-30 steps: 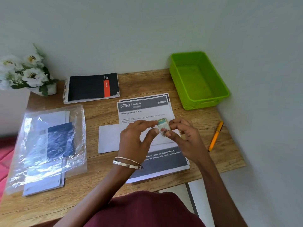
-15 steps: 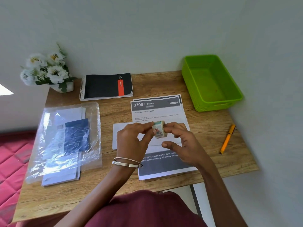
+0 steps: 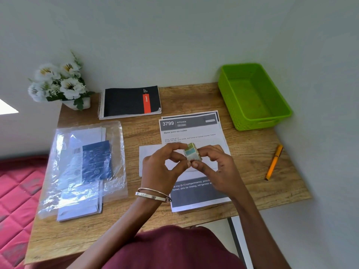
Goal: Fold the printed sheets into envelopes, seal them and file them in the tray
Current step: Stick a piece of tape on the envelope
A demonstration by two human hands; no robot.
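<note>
A small roll of stickers or tape (image 3: 191, 152), green and blue on its face, is held above the desk between both hands. My left hand (image 3: 162, 167) pinches its left side with thumb and fingertips. My right hand (image 3: 215, 166) grips its right side, thumb under the roll. Below the hands lies a white envelope (image 3: 149, 158) across the stack of printed sheets (image 3: 191, 129) headed "3799 KITCHEN". The green tray (image 3: 252, 98) stands at the back right with nothing in it.
A plastic bag of envelopes (image 3: 85, 166) lies on the left of the wooden desk (image 3: 252, 152). A black spiral notebook (image 3: 130, 101) and a pot of white flowers (image 3: 60, 84) sit at the back. An orange pen (image 3: 274, 162) lies right. The wall runs close along the right.
Both hands have kept the roll and turned it a little between the fingers. The camera view has shifted, so the desk sits further right in the frame.
</note>
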